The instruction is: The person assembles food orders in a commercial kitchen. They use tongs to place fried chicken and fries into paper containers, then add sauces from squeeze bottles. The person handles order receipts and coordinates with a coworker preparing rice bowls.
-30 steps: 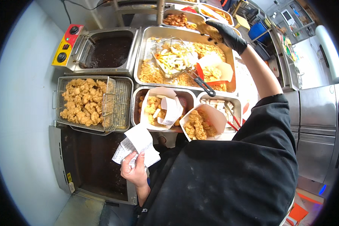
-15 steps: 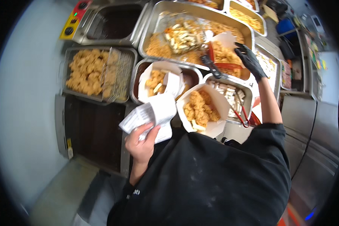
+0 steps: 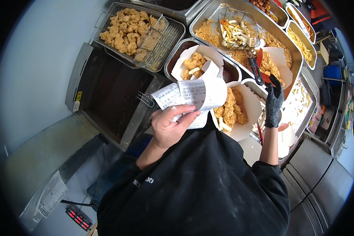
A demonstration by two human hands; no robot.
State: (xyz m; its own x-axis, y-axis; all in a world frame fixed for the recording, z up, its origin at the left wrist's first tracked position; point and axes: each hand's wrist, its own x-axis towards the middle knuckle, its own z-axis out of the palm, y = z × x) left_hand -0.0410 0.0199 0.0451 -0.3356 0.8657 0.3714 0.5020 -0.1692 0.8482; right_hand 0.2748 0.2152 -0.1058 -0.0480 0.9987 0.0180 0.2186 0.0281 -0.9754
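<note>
My bare left hand pinches several printed paper slips between thumb and fingers, fanned out over the front of the trays. My right hand, in a black glove, is raised with fingers stretched beside a red-sided box of fried chicken; whether it touches the box I cannot tell. Just right of the slips, a white paper box holds fried chicken and pale sticks. Behind them, another white box has chicken pieces in it, its front partly covered. Left of the glove lies a black handle.
A wire basket of fried chicken stands far left, behind a dark open well. Crumbs and a basket of fries fill the big steel tray. Fries sit in a pan at far right. Red tong handles poke out below the glove.
The view has swung, so the trays sit further right. My right hand has come back from the red-sided box's far right side to its near edge. The slips in my left hand have turned, showing print.
</note>
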